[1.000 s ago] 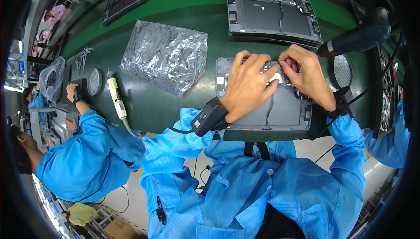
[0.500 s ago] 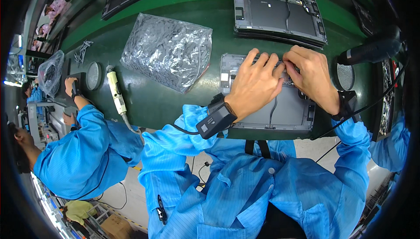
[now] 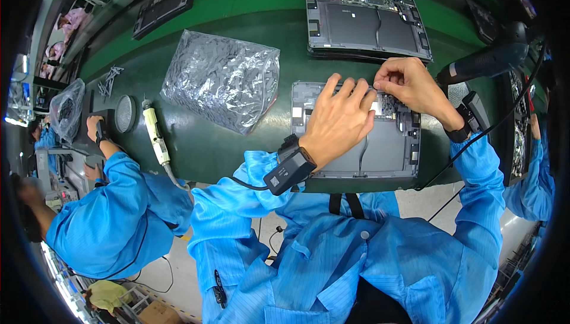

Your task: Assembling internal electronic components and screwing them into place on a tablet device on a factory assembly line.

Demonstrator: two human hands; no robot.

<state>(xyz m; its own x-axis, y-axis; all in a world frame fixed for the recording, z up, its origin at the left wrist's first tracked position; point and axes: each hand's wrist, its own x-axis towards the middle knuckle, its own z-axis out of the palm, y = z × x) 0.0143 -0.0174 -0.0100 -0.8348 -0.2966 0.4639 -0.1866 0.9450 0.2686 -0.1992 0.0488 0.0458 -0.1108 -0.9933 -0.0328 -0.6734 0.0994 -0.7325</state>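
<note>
An opened flat device [image 3: 389, 146], a laptop or tablet housing with dark grey battery panels and a circuit board along its far side, lies in front of me on the green table. My left hand [image 3: 338, 121] rests over its far left part, fingers spread and palm down, hiding some of the board. At the far edge of the device, my right hand [image 3: 411, 85] is closed in a pinch close to the left fingertips. Whatever sits in that pinch is too small or hidden to make out. Behind lies a stack of similar opened devices [image 3: 368, 24].
Left of the device lies a clear bag of small grey pieces [image 3: 219, 81]. Beyond it are a pale electric screwdriver [image 3: 155, 134], a round dish [image 3: 125, 114] and loose metal parts [image 3: 109, 81]. A black tool [image 3: 490, 60] with a cable reaches in from the right. A co-worker [image 3: 101, 205] sits left.
My right hand has lifted off the board to the device's far edge, with its fingers drawn into a pinch. My left hand stays over the device. The whole view has shifted slightly.
</note>
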